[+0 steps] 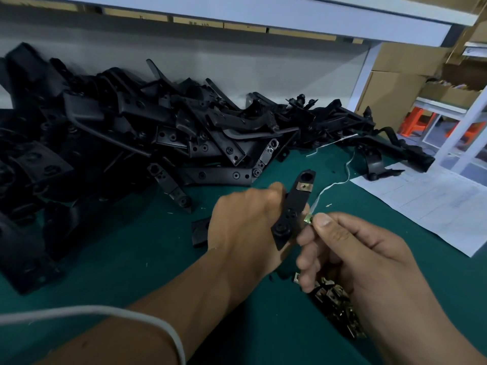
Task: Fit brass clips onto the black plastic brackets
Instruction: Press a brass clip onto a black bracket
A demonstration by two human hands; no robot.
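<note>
Gripping a long, flat black plastic bracket [292, 209] near its lower half, the left hand [242, 227] holds it tilted above the dark green bench mat [147, 241], upper end pointing toward one o'clock. One small brass clip already fitted [305, 186] sits across the bracket just below the round hole at its upper end. The right hand [369, 262] pinches a second small brass clip [308, 219] between thumb and forefinger, right against the bracket's edge near its middle, the other fingers curled.

Under the right wrist, at about five o'clock on the mat, lies a heap of loose brass clips [337, 304]. A large pile of black plastic brackets and levers [131, 127] covers the mat from nine o'clock round to one o'clock. A white sheet of paper [434, 204] lies at three o'clock, with a thin white string [340, 177] trailing beside it. A white cord [105, 312] crosses the left forearm at seven o'clock.

Behind the pile stands a pale grey back panel [263, 64] under a white shelf edge [263, 11]. Brown cardboard boxes [395, 75] and orange plastic stools [419, 122] show at two o'clock.
</note>
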